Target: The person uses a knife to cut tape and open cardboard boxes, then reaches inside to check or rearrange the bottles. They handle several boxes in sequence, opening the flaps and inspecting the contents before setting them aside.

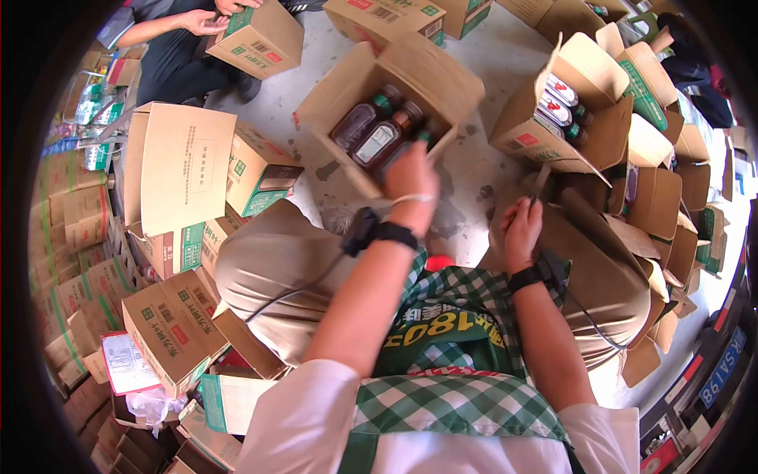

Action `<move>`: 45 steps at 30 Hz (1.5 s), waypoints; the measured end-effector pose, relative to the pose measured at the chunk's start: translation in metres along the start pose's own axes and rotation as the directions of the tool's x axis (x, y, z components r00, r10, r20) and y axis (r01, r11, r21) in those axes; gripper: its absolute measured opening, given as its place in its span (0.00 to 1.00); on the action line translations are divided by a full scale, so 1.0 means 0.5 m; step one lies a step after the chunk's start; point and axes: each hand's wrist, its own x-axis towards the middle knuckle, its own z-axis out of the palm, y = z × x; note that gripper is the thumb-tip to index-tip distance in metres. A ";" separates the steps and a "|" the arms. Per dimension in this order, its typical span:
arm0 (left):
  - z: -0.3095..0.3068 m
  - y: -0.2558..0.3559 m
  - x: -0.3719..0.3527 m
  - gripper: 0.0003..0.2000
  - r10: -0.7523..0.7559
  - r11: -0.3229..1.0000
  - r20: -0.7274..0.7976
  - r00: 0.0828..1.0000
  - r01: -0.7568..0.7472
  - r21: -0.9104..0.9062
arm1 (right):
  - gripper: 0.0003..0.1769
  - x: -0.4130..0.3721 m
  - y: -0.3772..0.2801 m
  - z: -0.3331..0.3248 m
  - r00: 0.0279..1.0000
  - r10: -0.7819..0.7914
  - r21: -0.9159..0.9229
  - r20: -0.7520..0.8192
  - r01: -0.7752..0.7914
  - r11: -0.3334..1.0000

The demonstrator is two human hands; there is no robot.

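Observation:
My left hand (410, 175) reaches into an open cardboard box (332, 150), its fingers closed around the neck of a dark bottle (395, 164) with a green cap. That area is blurred by motion. Beside it in the same box lie a bottle with a white label (375, 144) and another dark bottle (353, 125). My right hand (523, 225), above my right knee, is closed on a small knife (542, 180) with its thin blade pointing up and away. Just beyond the knife stands an open box (525, 146) holding several bottles with red-and-white labels (555, 109).
Opened cartons (659, 193) crowd the right side. Closed and open cartons (178, 324) are piled at the left, with a paper sheet (130, 363) among them. At the upper left another person's hand (204, 22) is at a carton (264, 43). Cables run from my wrist straps.

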 end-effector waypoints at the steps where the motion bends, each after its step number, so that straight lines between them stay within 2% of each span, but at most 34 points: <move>1: 0.027 0.050 0.015 0.19 0.013 0.995 -0.062 0.998 -0.019 -0.096 | 0.10 -0.007 -0.039 0.004 0.998 0.045 0.188 -0.049 -0.035 0.982; 2: 0.053 0.096 0.039 0.23 0.039 0.985 -0.011 0.999 -0.040 -0.169 | 0.10 -0.014 -0.071 0.007 0.997 0.054 0.191 -0.063 -0.041 0.981; 3: 0.040 0.180 0.018 0.25 0.232 0.972 -0.173 0.957 -0.223 0.068 | 0.11 -0.013 -0.101 0.011 0.997 -0.063 0.160 -0.044 0.069 0.985; 4: 0.024 0.237 0.011 0.26 0.361 0.933 -0.208 0.909 -0.352 0.080 | 0.11 -0.013 -0.114 0.010 0.984 -0.178 0.130 -0.018 0.179 0.975; 5: -0.032 0.272 0.002 0.24 0.455 0.890 -0.138 0.880 -0.445 0.095 | 0.11 -0.008 -0.112 0.006 0.954 -0.298 0.032 0.019 0.297 0.954; 6: -0.106 0.290 0.024 0.22 0.456 0.878 0.090 0.886 -0.464 0.117 | 0.10 -0.006 -0.122 0.003 0.949 -0.298 -0.083 0.102 0.307 0.948; 7: -0.174 0.273 0.047 0.20 0.424 0.865 0.315 0.849 -0.483 0.137 | 0.09 -0.008 -0.130 0.003 0.941 -0.284 -0.197 0.185 0.319 0.927; 9: -0.238 0.182 0.116 0.18 0.408 0.833 0.456 0.791 -0.527 0.169 | 0.04 0.001 -0.106 0.011 0.840 -0.458 -0.425 0.292 0.543 0.724; 11: -0.219 0.042 0.160 0.21 0.298 0.743 0.717 0.631 -0.625 0.240 | 0.04 -0.027 -0.116 0.030 0.830 -0.389 -0.470 0.400 0.550 0.691; 12: -0.184 -0.053 0.139 0.21 0.237 0.796 0.745 0.624 -0.564 0.220 | 0.06 -0.036 -0.103 0.041 0.842 -0.275 -0.529 0.465 0.513 0.676; 13: -0.161 -0.117 0.105 0.21 0.178 0.842 0.775 0.606 -0.501 0.199 | 0.06 -0.049 -0.103 0.053 0.807 -0.269 -0.556 0.526 0.566 0.609; 14: -0.165 -0.122 0.079 0.21 0.176 0.843 0.777 0.605 -0.500 0.199 | 0.07 -0.062 -0.099 0.064 0.796 -0.283 -0.555 0.535 0.584 0.592; 16: -0.160 -0.119 0.043 0.16 0.338 0.762 0.614 0.714 -0.590 0.267 | 0.08 -0.070 -0.090 0.078 0.786 -0.295 -0.558 0.543 0.600 0.573; 17: -0.151 -0.121 0.036 0.16 0.335 0.765 0.619 0.711 -0.588 0.261 | 0.08 -0.074 -0.085 0.080 0.792 -0.263 -0.585 0.552 0.592 0.554; 19: -0.126 -0.130 0.034 0.12 0.401 0.731 0.474 0.784 -0.585 0.351 | 0.07 -0.072 -0.085 0.084 0.796 -0.233 -0.617 0.559 0.587 0.525; 20: -0.115 -0.139 0.030 0.12 0.402 0.736 0.475 0.783 -0.585 0.341 | 0.07 -0.074 -0.089 0.082 0.807 -0.245 -0.627 0.538 0.577 0.523; 22: -0.097 -0.155 0.023 0.08 0.526 0.694 0.299 0.797 -0.605 0.392 | 0.07 -0.069 -0.095 0.081 0.811 -0.259 -0.640 0.525 0.577 0.508; 23: -0.094 -0.157 0.020 0.08 0.524 0.700 0.295 0.799 -0.601 0.385 | 0.07 -0.068 -0.095 0.079 0.810 -0.239 -0.649 0.536 0.576 0.498; 25: -0.085 -0.157 0.018 0.04 0.586 0.689 0.182 0.790 -0.604 0.402 | 0.06 -0.066 -0.096 0.081 0.810 -0.217 -0.662 0.544 0.574 0.481; 31: -0.088 -0.148 0.014 0.02 0.630 0.694 0.097 0.771 -0.614 0.377 | 0.06 -0.066 -0.108 0.095 0.803 -0.221 -0.662 0.553 0.585 0.469; 36: -0.088 -0.146 0.008 0.01 0.634 0.697 0.078 0.769 -0.612 0.374 | 0.04 -0.063 -0.123 0.100 0.821 -0.110 -0.720 0.560 0.548 0.426; 39: -0.088 -0.146 0.009 0.01 0.632 0.706 0.067 0.772 -0.608 0.363 | 0.04 -0.050 -0.127 0.125 0.820 -0.094 -0.736 0.565 0.553 0.390; 41: -0.087 -0.150 0.009 0.01 0.629 0.709 0.060 0.775 -0.604 0.363 | 0.04 -0.052 -0.128 0.124 0.826 -0.086 -0.738 0.557 0.540 0.405; 43: -0.089 -0.150 0.006 0.01 0.648 0.665 0.131 0.750 -0.641 0.382 | 0.04 -0.069 -0.114 0.111 0.837 -0.074 -0.742 0.542 0.518 0.425; 45: -0.087 -0.148 0.004 0.01 0.657 0.667 0.098 0.747 -0.638 0.385 | 0.04 -0.079 -0.074 0.089 0.859 -0.083 -0.753 0.505 0.486 0.444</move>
